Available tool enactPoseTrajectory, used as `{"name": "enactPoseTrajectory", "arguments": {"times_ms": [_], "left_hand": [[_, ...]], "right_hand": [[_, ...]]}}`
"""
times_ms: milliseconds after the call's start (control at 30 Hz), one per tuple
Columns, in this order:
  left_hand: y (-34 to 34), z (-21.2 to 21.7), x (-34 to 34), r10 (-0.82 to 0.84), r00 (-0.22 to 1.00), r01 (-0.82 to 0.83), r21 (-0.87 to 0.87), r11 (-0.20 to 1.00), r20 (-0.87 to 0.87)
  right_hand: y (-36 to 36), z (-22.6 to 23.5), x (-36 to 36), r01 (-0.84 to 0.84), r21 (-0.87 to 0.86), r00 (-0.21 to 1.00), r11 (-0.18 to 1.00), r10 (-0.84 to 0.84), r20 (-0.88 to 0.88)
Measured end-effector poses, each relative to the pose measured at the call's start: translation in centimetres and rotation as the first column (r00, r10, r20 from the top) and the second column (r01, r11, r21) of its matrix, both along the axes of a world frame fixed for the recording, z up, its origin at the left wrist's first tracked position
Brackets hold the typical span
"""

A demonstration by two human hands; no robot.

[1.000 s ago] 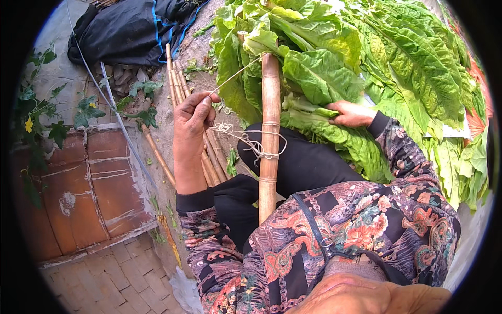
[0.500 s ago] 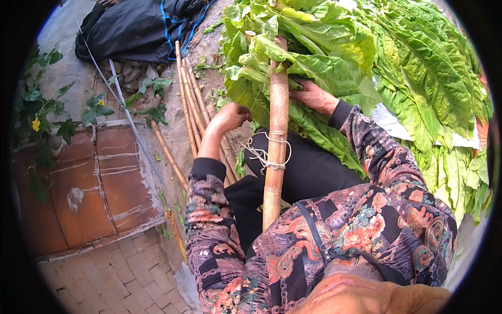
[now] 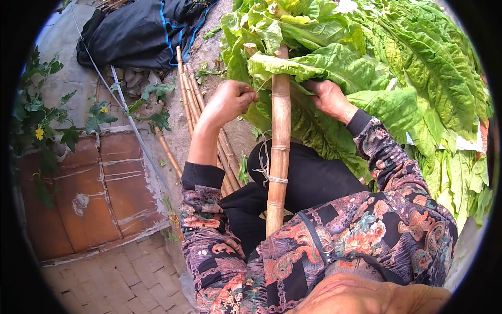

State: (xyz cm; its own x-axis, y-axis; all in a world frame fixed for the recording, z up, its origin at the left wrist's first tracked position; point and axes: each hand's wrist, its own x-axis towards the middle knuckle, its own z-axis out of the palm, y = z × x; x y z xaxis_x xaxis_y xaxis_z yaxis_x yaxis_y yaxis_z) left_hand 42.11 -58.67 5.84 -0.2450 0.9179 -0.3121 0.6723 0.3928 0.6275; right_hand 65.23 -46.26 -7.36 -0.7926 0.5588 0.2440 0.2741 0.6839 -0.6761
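A bamboo pole [image 3: 280, 133] runs from my lap up into a mass of large, broad green leaves [image 3: 334, 65]. Pale string [image 3: 277, 179] is wound round its lower part, with loose loops at its left side. Just left of the pole, my left hand [image 3: 232, 102] is closed, pinching a thin strand of that string near the leaves. On the pole's other side my right hand [image 3: 333, 100] has its fingers curled in among the leaves and seems to grip one. Its fingertips are hidden beneath a leaf.
Several thin bamboo poles [image 3: 191, 99] lie on the ground to the left. Beyond them are a black bag with blue trim [image 3: 136, 31], a metal rod [image 3: 117, 86] and a rusty brown panel [image 3: 78, 193]. A big pile of leaves [image 3: 429, 68] fills the right.
My left hand has moved up slightly, closer to the leaves. My right hand has shifted right, and a leaf beside its wrist now spreads further right. The loose string loops hang narrower.
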Motion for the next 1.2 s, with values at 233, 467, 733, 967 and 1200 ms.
{"name": "enactPoseTrajectory", "arguments": {"times_ms": [233,467,733,967,1200], "left_hand": [[-5.7,1.3,2.9,0.128,0.803,-0.203,0.065,0.977,0.582],[-0.1,-1.7,11.5,0.038,0.969,-0.124,0.349,0.929,0.245],[2.3,-3.1,14.0,-0.033,0.944,0.210,0.524,0.826,-0.328],[2.7,-4.1,15.1,-0.017,0.998,0.049,0.586,0.809,-0.060],[-2.5,2.1,8.6,-0.127,0.570,-0.349,0.379,0.857,0.812]], "right_hand": [[-1.3,-0.7,-1.7,-0.143,-0.447,0.970,0.883,0.035,-0.241],[-1.9,-1.6,-10.7,-0.360,-0.772,0.731,0.523,-0.357,-0.582],[-4.3,-2.5,-4.0,-0.112,-0.525,0.896,0.844,-0.143,-0.421],[-2.6,-2.1,-4.4,0.022,-0.295,0.967,0.955,-0.096,-0.238],[-3.5,-7.4,-6.2,0.231,0.087,0.969,0.969,-0.221,-0.110]]}}
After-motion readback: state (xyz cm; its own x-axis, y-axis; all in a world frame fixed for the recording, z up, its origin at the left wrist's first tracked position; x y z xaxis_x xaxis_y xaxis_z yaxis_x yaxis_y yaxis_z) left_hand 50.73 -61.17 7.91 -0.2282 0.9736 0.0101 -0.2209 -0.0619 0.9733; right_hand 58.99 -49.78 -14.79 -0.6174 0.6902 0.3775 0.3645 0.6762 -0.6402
